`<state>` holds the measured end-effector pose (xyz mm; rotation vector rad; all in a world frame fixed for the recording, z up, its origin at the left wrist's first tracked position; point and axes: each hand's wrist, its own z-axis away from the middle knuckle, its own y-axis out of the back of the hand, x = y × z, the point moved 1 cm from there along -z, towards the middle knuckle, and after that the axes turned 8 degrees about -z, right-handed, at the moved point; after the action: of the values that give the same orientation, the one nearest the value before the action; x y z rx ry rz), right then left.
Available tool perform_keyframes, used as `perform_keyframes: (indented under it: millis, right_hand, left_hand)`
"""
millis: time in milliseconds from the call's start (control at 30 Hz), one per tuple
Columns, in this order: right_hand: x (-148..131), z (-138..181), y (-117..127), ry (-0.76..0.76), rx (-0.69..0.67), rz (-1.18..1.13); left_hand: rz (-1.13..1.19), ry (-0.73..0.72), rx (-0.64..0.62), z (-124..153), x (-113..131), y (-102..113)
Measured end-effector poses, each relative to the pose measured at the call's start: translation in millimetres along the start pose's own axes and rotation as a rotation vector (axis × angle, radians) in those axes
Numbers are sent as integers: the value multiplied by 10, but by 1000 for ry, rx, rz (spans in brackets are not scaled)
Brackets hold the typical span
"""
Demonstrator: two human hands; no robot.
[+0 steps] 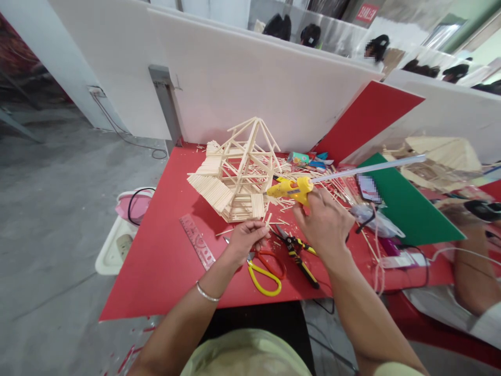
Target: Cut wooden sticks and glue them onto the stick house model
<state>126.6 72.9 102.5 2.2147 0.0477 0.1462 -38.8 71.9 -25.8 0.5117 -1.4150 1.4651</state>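
Note:
My right hand [326, 222] is wrapped round a yellow hot glue gun [291, 190], and a long clear glue stick [368, 168] juts from its back end. The gun's nozzle points left, close to a model house frame [245, 177] built of thin wooden sticks. In front of the model, my left hand [247, 239] pinches a short wooden stick [268, 219] between thumb and fingers. Below that hand lie scissors [266, 279] with one red and one yellow handle. Black-and-yellow pliers [299, 256] rest between my hands.
A clear ruler [197, 243] lies left on the red table [148, 271]. Loose sticks [336, 183] are scattered behind the glue gun. On the right are a phone [368, 188], a green board [418, 214] and another person's arm [475, 261]. A white partition [250, 89] stands behind.

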Motion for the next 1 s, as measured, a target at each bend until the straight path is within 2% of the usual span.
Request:
perform_keyframes:
  millis: [1000]
  right_hand:
    - [28, 76, 74, 53, 5, -10]
  left_hand:
    - [-14, -8, 10, -9, -5, -10]
